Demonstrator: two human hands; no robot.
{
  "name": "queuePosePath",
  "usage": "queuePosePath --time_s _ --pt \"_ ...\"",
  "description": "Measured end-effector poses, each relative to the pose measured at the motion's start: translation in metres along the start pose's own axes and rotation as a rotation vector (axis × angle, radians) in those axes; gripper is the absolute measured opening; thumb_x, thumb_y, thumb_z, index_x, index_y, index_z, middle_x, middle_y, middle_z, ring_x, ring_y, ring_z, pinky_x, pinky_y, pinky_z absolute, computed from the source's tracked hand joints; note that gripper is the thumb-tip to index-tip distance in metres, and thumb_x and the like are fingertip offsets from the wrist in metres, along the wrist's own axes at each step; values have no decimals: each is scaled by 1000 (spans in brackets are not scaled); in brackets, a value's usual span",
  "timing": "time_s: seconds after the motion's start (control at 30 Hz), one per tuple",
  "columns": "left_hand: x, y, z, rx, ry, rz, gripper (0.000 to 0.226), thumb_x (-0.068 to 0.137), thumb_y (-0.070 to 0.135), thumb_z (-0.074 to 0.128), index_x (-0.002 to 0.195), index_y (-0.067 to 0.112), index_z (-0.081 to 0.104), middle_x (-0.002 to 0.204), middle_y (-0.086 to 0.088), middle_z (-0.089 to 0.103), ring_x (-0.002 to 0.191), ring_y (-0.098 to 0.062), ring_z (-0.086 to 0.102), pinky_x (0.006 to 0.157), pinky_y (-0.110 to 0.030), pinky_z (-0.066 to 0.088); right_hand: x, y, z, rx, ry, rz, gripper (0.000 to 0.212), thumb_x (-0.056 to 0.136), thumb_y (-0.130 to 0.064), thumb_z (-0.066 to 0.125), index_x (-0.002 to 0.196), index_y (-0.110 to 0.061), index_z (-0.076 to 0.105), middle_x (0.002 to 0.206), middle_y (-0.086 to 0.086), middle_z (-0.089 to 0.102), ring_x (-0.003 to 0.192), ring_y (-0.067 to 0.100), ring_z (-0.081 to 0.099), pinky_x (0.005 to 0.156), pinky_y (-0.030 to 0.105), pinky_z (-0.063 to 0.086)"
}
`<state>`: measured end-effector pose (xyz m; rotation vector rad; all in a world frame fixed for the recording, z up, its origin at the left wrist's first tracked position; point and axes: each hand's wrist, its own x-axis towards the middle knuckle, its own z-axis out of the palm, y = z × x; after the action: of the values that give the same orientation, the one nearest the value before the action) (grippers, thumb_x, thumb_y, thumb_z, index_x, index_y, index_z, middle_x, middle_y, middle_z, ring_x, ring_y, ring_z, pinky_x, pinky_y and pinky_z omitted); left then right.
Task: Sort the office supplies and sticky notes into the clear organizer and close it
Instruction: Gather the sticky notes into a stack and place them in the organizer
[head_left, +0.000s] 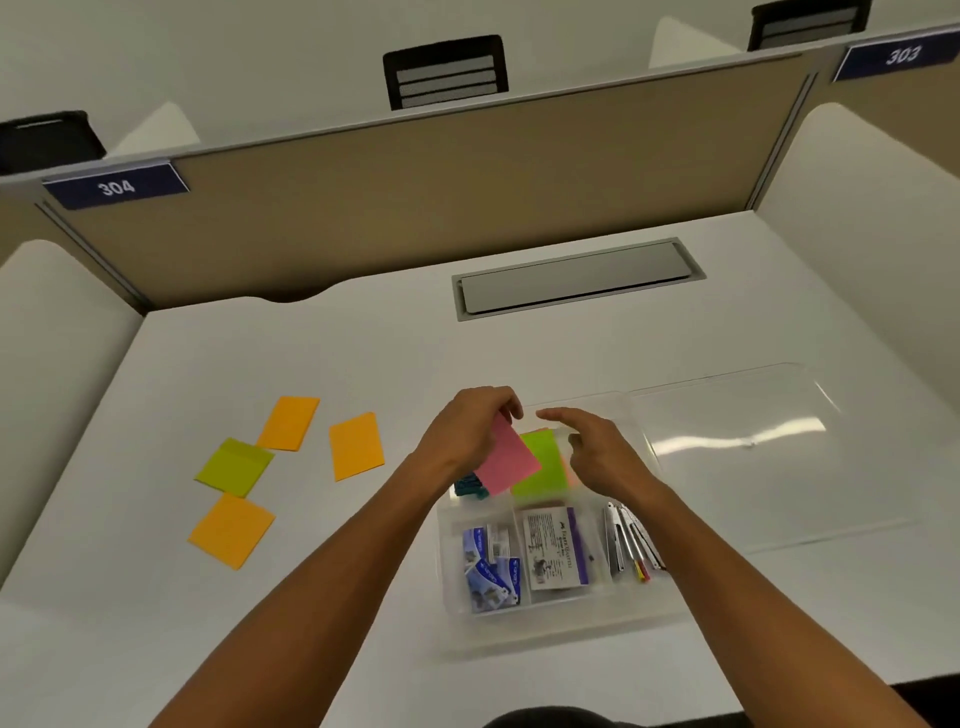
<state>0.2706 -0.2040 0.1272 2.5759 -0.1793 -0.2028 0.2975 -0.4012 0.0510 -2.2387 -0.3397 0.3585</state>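
My left hand (467, 431) pinches a pink sticky note pad (506, 460) and holds it tilted above the far part of the clear organizer (550, 621). Beside it my right hand (592, 452) hovers with fingers spread and nothing in it. A green pad (543, 462) lies in the organizer's far compartment under the pink one. Nearer compartments hold small blue-and-white boxes (491, 569), a printed white and purple packet (556, 551) and metal tools with pens (631, 540). Teal clips (470, 490) show at the organizer's left. On the desk to the left lie three orange pads (356, 446) (289, 422) (232, 530) and a yellow-green pad (235, 466).
The organizer's clear lid (769, 452) lies flat on the white desk to the right of it. A grey cable hatch (576, 278) sits in the desk farther back. A tan partition (415, 208) bounds the far side, with white side panels left and right.
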Motion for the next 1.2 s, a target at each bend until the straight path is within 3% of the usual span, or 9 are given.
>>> queuePosePath --time_s 0.07,0.2,0.37,0.63,0.83,1.07,1.2 --pt "10 5 5 83 -45 18 42 82 -8 49 110 22 59 115 -2 62 103 -23 55 76 -32 49 -2 5 -7 55 36 17 63 90 17 39 132 -25 59 137 -6 57 128 9 49 87 -3 29" --pt "30 15 18 167 -90 36 38 88 -3 46 115 21 58 118 -3 62 103 -24 57 72 -27 43 -8 11 -17 142 84 53 56 93 12 38 127 -26 61 125 -10 63 114 5 57 89 11 39" --pt "45 23 44 217 -145 82 32 91 2 46 115 20 56 116 -4 62 101 -23 57 76 -29 47 -18 21 -21 214 119 74 49 96 5 39 123 -29 62 116 -12 66 106 4 61 91 21 47" --pt "55 27 68 329 -139 194 28 90 2 49 112 18 58 107 -6 65 95 -23 58 77 -33 48 -26 29 -32 258 154 87 47 96 3 39 123 -27 63 113 -11 68 104 3 62 89 20 48" --pt "64 33 69 389 -35 209 29 87 -2 49 105 19 55 92 -5 66 86 -24 56 74 -40 52 -28 31 -32 285 191 95 48 95 4 40 125 -27 61 112 -9 68 103 3 61 90 19 47" --pt "54 24 85 436 -173 176 33 88 2 52 118 17 50 109 -7 59 94 -25 56 79 -35 45 -28 28 -32 286 231 100 44 96 0 44 126 -28 59 111 -11 67 104 -4 58 86 13 44" --pt "52 20 84 365 -140 136 29 92 20 58 121 19 51 119 -5 55 99 -22 56 83 -34 49 -24 19 -31 259 207 87 43 96 -2 46 128 -28 57 115 -11 65 103 -4 57 81 9 42"
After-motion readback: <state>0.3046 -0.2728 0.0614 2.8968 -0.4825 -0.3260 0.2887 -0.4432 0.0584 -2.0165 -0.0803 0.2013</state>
